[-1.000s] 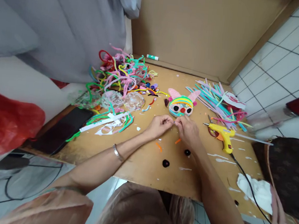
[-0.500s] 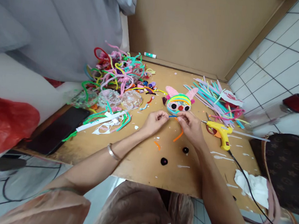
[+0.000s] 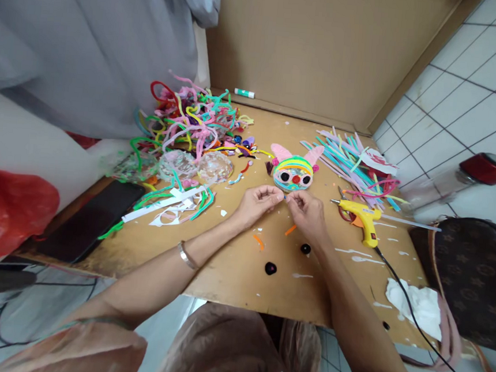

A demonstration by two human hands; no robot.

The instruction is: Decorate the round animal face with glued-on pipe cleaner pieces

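Observation:
My left hand (image 3: 260,204) and my right hand (image 3: 306,212) meet fingertip to fingertip over the table, both pinching a small blue strip (image 3: 285,197) that is mostly hidden between the fingers. Just behind them lies a colourful animal face (image 3: 293,172) with pink ears, black eyes and a red nose. An orange strip (image 3: 290,230) lies beneath my right hand, and a curved orange piece (image 3: 259,242) is nearer the front. Two black round pieces (image 3: 271,268) rest between my forearms.
A yellow glue gun (image 3: 369,220) with a cord lies at the right, before a pile of pipe cleaners (image 3: 346,160). Tangled pipe cleaners (image 3: 196,123), paper scraps (image 3: 169,214) and a black phone (image 3: 93,219) are at the left. A dark bag (image 3: 474,281) sits at the right edge.
My hands have come closer together, and less of the blue strip shows between them. The whole view has shifted slightly.

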